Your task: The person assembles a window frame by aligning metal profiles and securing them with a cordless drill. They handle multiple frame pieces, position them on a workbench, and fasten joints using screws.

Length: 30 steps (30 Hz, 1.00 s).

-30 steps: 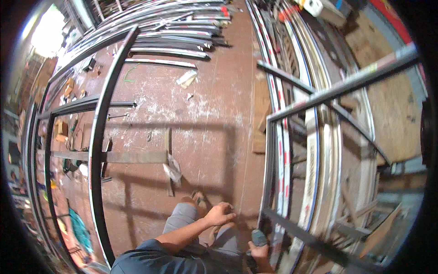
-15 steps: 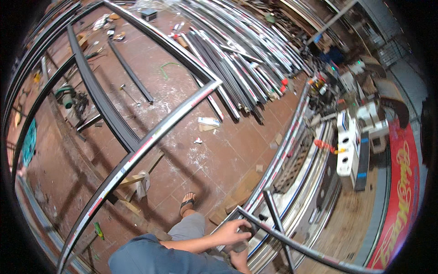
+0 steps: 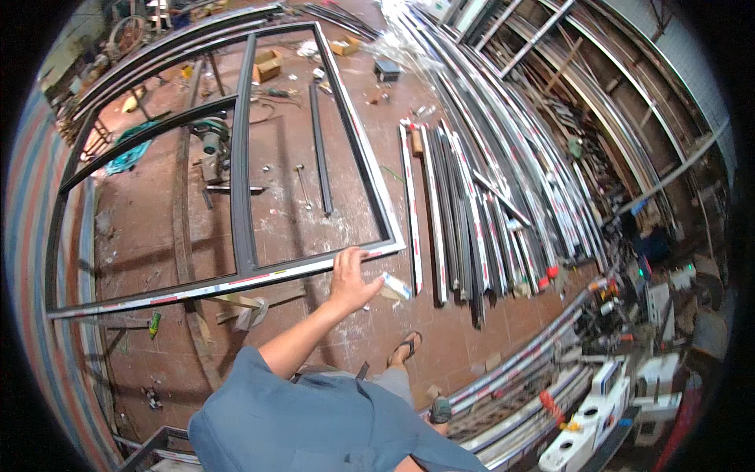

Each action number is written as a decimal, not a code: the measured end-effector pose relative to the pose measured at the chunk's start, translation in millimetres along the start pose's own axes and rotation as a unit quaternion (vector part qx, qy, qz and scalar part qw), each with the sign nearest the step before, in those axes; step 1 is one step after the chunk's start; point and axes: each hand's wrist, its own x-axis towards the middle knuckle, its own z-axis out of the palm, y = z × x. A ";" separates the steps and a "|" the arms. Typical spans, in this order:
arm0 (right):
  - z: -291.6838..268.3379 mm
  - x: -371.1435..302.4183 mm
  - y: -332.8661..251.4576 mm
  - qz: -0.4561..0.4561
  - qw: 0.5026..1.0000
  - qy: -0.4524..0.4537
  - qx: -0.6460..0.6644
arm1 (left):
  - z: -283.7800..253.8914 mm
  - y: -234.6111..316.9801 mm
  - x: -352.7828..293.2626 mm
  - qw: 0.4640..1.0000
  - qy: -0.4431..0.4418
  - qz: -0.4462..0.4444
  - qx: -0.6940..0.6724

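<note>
My left hand [image 3: 351,285] reaches forward to the near bar of a large dark metal frame [image 3: 245,157]. Its fingers are stretched out at the bar, near the frame's right corner, with the thumb apart. Dividing bars cross the frame, and its outer edge carries a pale strip with coloured marks. Low in the view, beside my shirt, my right hand [image 3: 437,428] is partly hidden. It appears closed round a small dark rounded object [image 3: 441,409] whose kind I cannot make out.
Several long metal profiles [image 3: 472,212] lie right of the frame. A white machine part [image 3: 586,421] with round holes stands at the lower right. A small white-and-blue packet [image 3: 396,285] lies near my left hand. Behind the frame's bars sits a green power tool [image 3: 211,141].
The view has swung left. My left hand has left the dark object by my right hand and moved out to the large frame. The smaller frame corner is no longer beside my hands.
</note>
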 end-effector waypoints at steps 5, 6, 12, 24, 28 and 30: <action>-46.1 163.6 -6.0 -0.020 0.995 0.005 -0.093 | 67.1 12.8 77.1 0.965 0.023 -0.207 0.159; -56.4 197.8 -10.9 -0.020 0.994 0.009 -0.103 | 71.0 22.2 90.5 0.955 -0.006 -0.252 0.155; -133.4 412.1 -73.5 -0.088 0.986 -0.002 -0.141 | 115.3 31.8 164.8 0.923 -0.076 -0.364 0.100; 53.3 598.1 -359.5 -0.197 0.963 -0.009 -0.183 | 158.2 -68.0 367.5 0.896 0.152 -0.407 0.096; 172.3 636.5 -479.8 -0.213 0.962 -0.051 -0.164 | 131.2 -127.3 513.2 0.880 0.137 -0.428 0.155; 213.0 659.0 -536.6 -0.222 0.958 -0.072 -0.168 | 123.0 -143.9 593.4 0.870 0.112 -0.452 0.161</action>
